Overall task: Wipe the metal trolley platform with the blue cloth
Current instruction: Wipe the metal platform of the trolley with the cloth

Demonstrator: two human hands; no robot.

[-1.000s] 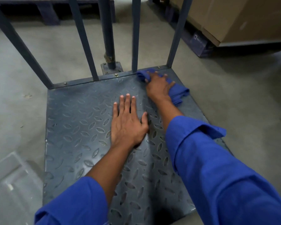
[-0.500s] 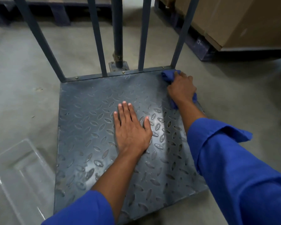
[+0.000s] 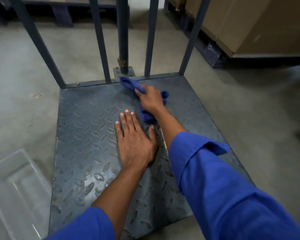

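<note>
The metal trolley platform (image 3: 87, 129) is a dark grey checker plate lying low on the concrete floor. My left hand (image 3: 135, 142) rests flat on its middle, fingers spread, holding nothing. My right hand (image 3: 151, 99) presses a crumpled blue cloth (image 3: 128, 83) onto the plate near the far edge, just right of centre. One end of the cloth reaches the rail's base, and another part bunches under my wrist. Both forearms wear rolled blue sleeves.
Upright grey rail bars (image 3: 100, 49) rise from the platform's far edge. A clear plastic tray (image 3: 16, 187) lies on the floor at the lower left. Cardboard boxes (image 3: 249, 23) on a dark pallet (image 3: 211, 51) stand at the back right. Another pallet (image 3: 59, 13) sits at the back left.
My right hand slid the cloth from the far right corner leftward along the back edge toward the centre. My left hand stayed flat on the plate.
</note>
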